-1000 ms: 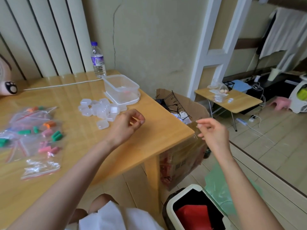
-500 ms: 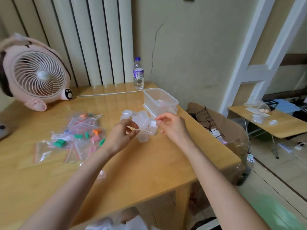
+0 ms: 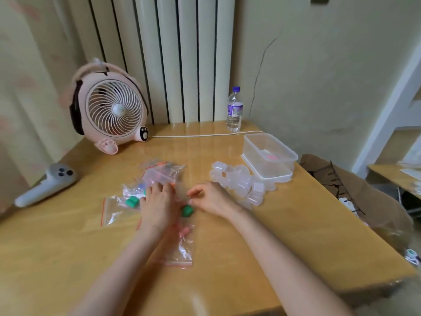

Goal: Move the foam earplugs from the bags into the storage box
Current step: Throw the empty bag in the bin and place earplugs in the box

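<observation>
My left hand [image 3: 159, 202] lies flat, fingers straight and spread, on the heap of clear bags [image 3: 114, 208] in the middle of the frame. I take that as pinning the slippery plastic so it won't slide on the table [image 3: 296, 224] while the other hand works.

My right hand [image 3: 210, 198] sits just beside it with the fingers curled and the thumb and forefinger drawn close together over a green earplug [image 3: 188, 211]. I cannot tell whether they have hold of a bag edge or of nothing, because the film is too clear to see.

More earplugs [image 3: 132, 201] show through the bags at left of centre, so most of them look to be bagged yet.

The box [image 3: 284, 153] stands open at right of centre, resting on what seems to be its lid [image 3: 266, 175], with something pink at the bottom. It is within reach of my right hand, which suits dropping plugs in one-handed. A cluster of little clear cases [image 3: 239, 181] lies between that hand and the box.
</observation>
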Demonstrator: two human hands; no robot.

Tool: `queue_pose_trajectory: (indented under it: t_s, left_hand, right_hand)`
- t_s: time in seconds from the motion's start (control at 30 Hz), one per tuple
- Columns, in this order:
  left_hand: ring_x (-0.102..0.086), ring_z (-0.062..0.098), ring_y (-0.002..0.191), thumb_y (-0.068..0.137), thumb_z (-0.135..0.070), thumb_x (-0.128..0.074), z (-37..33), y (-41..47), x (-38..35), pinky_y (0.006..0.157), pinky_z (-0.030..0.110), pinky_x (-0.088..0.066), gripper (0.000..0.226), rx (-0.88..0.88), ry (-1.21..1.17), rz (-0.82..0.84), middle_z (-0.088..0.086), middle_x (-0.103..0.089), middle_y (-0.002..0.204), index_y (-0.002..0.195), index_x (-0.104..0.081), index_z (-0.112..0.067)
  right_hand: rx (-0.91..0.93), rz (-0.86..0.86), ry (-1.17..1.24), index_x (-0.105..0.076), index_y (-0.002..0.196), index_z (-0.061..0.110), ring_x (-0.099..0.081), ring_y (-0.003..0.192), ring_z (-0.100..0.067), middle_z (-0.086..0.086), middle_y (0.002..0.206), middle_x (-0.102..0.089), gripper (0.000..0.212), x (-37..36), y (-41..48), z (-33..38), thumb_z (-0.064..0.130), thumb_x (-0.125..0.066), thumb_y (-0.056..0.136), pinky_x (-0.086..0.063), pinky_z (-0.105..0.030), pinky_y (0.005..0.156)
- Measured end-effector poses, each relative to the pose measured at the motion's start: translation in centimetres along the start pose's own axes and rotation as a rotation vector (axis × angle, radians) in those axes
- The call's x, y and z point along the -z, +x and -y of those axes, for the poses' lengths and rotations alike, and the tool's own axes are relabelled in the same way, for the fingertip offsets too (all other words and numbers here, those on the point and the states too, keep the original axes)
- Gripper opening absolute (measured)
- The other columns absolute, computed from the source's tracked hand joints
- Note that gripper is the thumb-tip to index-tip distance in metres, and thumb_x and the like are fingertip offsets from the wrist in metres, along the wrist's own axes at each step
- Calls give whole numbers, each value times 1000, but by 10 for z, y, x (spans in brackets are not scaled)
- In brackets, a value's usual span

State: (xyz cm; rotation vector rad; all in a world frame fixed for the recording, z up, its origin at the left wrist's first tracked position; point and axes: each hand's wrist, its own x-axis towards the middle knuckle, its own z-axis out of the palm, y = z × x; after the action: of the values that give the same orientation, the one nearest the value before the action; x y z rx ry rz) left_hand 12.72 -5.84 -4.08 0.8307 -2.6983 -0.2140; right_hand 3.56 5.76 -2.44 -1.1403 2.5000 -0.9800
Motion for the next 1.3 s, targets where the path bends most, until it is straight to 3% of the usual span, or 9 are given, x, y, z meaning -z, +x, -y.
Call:
queue_pose_trajectory:
  t_s: [0.13, 0.23, 0.37, 0.5, 0.7, 0.8, 0.93, 1.17, 1.3]
  left_hand:
    - [-57, 33, 99, 86, -35, -59, 3, 0, 1, 72, 37, -41, 27, 12, -226, -6, 12, -58, 103, 98, -51, -12]
    - [-58, 29, 92, 81, -37, -66, 4, 1, 1, 68, 34, -36, 21, -83, -317, -117, 4, -65, 91, 84, -56, -19]
    - [-45, 20, 100, 76, -46, -67, 6, 7, -5, 83, 30, -32, 39, -194, -522, -285, 1, -56, 105, 99, -57, -17]
    - [-53, 8, 92, 76, -29, -74, 1, 7, 2, 79, 15, -40, 43, 17, -1015, -218, -2, -55, 104, 109, -52, -12]
    - [-36, 3, 54, 85, -25, -66, 1, 7, 7, 48, 13, -29, 30, 68, -1140, -216, -5, -41, 59, 62, -49, -13]
    - [-53, 3, 69, 88, -23, -61, 0, 4, 15, 64, 15, -39, 14, 22, -1215, -215, -5, -65, 77, 76, -67, -23]
    - [-59, 7, 85, 89, -24, -60, 2, 3, 17, 71, 13, -39, 11, -17, -1176, -255, -4, -70, 93, 90, -71, -24]
    - [-60, 7, 78, 81, -14, -69, -8, -4, 24, 72, 28, -41, 13, -115, -1197, -83, -15, -67, 70, 78, -72, -26]
    - [-63, 29, 99, 69, -20, -74, -10, -7, 26, 92, 49, -43, 12, -51, -1316, 10, -5, -67, 65, 67, -67, -10]
  right_hand:
    - [19, 50, -162, -62, 120, 26, -55, 107, -16, 2, 115, -54, 41, -8, 3, -2, 41, -66, 82, -44, -32, 94]
    - [31, -17, -95, -64, 90, 29, -57, 96, -15, 4, 103, -58, 17, -11, 3, -6, 36, -72, 77, -45, -31, 86]
    - [-45, -137, 294, -55, 65, 28, -58, 65, -12, 7, 68, -60, 27, -6, 0, -15, 14, -75, 75, -52, -33, 65]
    - [-72, -236, 715, -53, 72, 12, -55, 45, -4, -3, 69, -56, 22, 11, -4, -13, -4, -65, 82, -46, -19, 42]
    - [-87, -175, 842, -45, 79, 9, -59, 43, -11, -12, 77, -57, 23, 12, -7, -7, -8, -61, 84, -51, -24, 42]
    - [-96, -119, 614, -52, 84, 15, -56, 50, -10, -7, 79, -59, 21, 13, -8, -11, 5, -70, 81, -44, -19, 45]
    - [-44, -237, 352, -65, 75, 30, -53, 73, -2, 1, 89, -65, 13, 12, -6, -17, 29, -78, 72, -43, -23, 74]
    - [227, -295, 523, -68, 91, 28, -54, 81, -9, 8, 100, -67, 20, 13, -12, -2, 18, -75, 74, -41, -21, 72]
    - [286, -252, 634, -64, 96, 21, -61, 84, -11, 2, 88, -69, 27, 14, -15, 3, 11, -71, 71, -43, -22, 77]
